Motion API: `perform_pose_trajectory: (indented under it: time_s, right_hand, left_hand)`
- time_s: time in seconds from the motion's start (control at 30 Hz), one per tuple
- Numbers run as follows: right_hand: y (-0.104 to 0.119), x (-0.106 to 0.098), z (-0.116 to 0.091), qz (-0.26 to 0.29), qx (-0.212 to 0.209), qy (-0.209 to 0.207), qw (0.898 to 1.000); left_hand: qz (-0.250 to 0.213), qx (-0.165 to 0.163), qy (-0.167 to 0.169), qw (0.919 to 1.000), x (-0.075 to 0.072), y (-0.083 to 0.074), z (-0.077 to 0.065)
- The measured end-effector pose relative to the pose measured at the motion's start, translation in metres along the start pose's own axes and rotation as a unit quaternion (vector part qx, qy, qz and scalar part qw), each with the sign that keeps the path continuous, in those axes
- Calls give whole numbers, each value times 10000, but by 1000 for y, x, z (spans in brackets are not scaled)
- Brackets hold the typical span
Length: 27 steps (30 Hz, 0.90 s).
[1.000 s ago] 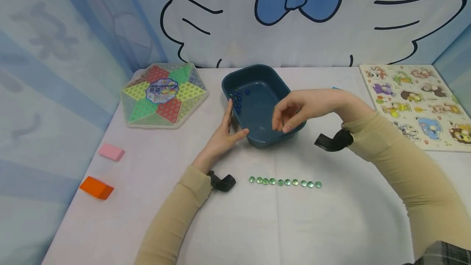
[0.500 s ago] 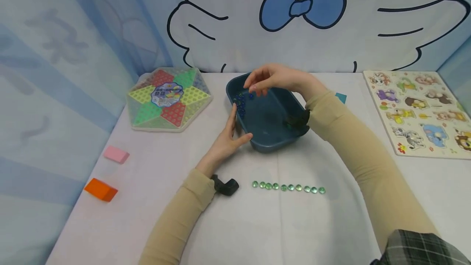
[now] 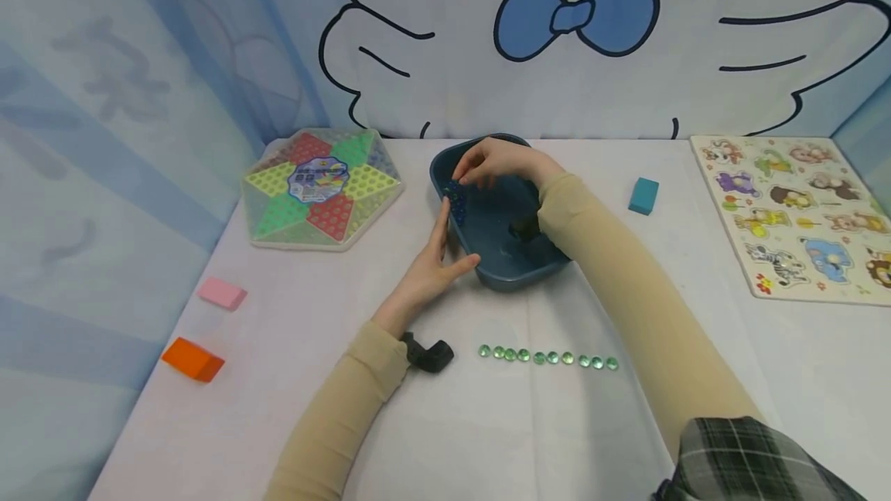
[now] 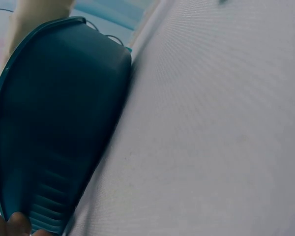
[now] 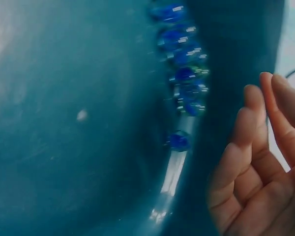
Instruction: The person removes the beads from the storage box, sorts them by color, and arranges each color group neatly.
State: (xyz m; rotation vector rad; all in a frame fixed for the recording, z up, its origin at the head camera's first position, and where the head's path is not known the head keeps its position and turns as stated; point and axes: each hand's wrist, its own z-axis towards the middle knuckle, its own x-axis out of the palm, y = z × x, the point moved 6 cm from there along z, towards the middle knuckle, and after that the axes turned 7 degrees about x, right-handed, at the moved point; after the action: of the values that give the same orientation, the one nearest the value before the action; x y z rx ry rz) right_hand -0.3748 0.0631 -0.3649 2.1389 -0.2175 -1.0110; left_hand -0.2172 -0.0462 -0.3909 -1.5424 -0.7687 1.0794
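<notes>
A dark blue plastic basin (image 3: 511, 273) stands on the white-covered table. Blue glass marbles (image 3: 458, 206) lie along its left inner side; in the right wrist view several marbles (image 5: 186, 73) line the bottom edge. My left hand (image 3: 426, 275) rests against the basin's left rim, index finger extended and thumb spread to the near side. In the left wrist view some fingertips (image 4: 18, 223) touch the outer wall. Inside the basin, just above the marbles, is my right hand (image 3: 503, 161). Its thumb and index fingertips come together, with nothing visible between them.
A row of green glass beads (image 3: 539, 358) lies in front of the basin. Left stand a hexagonal board-game box (image 3: 320, 211), a pink block (image 3: 223, 293) and an orange block (image 3: 193, 359). Right are a teal block (image 3: 643, 196) and an animal puzzle board (image 3: 793, 215).
My right hand has moved left and away from me, from the basin's near right side to the marbles, uncovering the teal block. The left hand stays at the rim; the head view shifted slightly.
</notes>
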Motion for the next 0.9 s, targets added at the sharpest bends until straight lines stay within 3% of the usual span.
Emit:
perform_pose_trajectory:
  time_s: [0.6, 0.9]
  right_hand:
    - [8, 18, 14, -1387, 330, -402, 9890]
    - [10, 20, 18, -1512, 346, -635, 9859]
  left_hand:
    - [53, 17, 14, 10000, 0, 1, -1]
    - [99, -45, -45, 9999, -1, 1, -2]
